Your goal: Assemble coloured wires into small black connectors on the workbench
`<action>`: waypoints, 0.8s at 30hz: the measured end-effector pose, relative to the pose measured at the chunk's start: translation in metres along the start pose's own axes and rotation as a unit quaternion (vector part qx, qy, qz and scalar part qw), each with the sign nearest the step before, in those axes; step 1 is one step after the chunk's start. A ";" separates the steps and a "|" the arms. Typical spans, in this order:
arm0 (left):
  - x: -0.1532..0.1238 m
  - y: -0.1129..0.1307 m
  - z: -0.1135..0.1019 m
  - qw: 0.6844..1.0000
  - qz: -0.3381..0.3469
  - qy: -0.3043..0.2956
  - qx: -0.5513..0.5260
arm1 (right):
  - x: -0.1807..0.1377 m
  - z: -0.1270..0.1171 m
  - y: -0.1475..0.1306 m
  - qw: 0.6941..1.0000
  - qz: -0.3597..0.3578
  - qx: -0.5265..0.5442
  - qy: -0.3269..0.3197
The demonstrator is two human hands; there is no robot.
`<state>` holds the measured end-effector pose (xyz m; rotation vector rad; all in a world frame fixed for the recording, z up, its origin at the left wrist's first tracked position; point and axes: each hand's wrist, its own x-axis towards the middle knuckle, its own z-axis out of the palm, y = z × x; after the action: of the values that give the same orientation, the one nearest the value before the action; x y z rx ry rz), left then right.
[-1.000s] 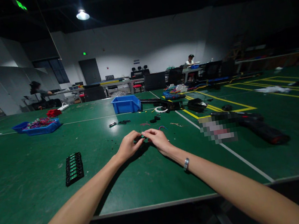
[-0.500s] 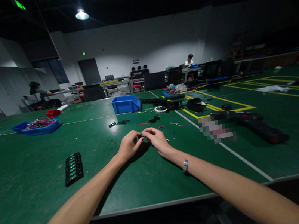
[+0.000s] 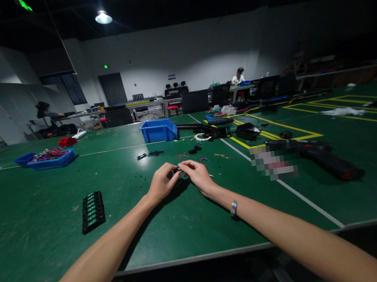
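Note:
My left hand (image 3: 162, 182) and my right hand (image 3: 196, 174) meet fingertip to fingertip just above the green table. Both pinch a small dark piece with a bit of green (image 3: 179, 167), mostly hidden by the fingers; its kind is too small to make out. To the left lies a black tray-like row of parts with green circuit boards (image 3: 92, 211). Small dark bits lie by my left hand. Beyond my right hand are red and blue wires (image 3: 204, 160), and a thin pale tool tip shows beside it.
A blue bin (image 3: 159, 131) stands ahead, and a shallow blue tray (image 3: 51, 159) holds coloured wires at left. A white ring (image 3: 202, 137), black parts (image 3: 195, 149) and a black power tool (image 3: 330, 156) lie right of centre. Two people sit at far tables.
Almost nothing differs. My fingertips have shifted very slightly around the small piece, and the person at the far right has moved their head a little.

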<state>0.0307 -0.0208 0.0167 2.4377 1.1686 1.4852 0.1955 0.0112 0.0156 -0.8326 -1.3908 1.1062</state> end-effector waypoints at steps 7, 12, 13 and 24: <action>0.001 0.002 -0.001 1.000 -0.012 0.002 -0.013 | 0.000 -0.001 -0.001 1.000 -0.004 -0.012 -0.011; 0.002 0.003 -0.002 1.000 -0.016 0.005 -0.017 | 0.000 -0.001 -0.001 1.000 -0.005 -0.018 -0.018; 0.002 0.003 -0.002 1.000 -0.017 0.005 -0.017 | 0.000 0.000 0.000 1.000 -0.008 -0.022 -0.018; 0.001 0.002 -0.001 1.000 -0.007 -0.001 -0.007 | 0.001 -0.001 0.002 0.998 -0.042 -0.048 -0.025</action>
<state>0.0312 -0.0216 0.0191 2.4153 1.1682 1.4810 0.1958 0.0133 0.0140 -0.8118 -1.5166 1.0095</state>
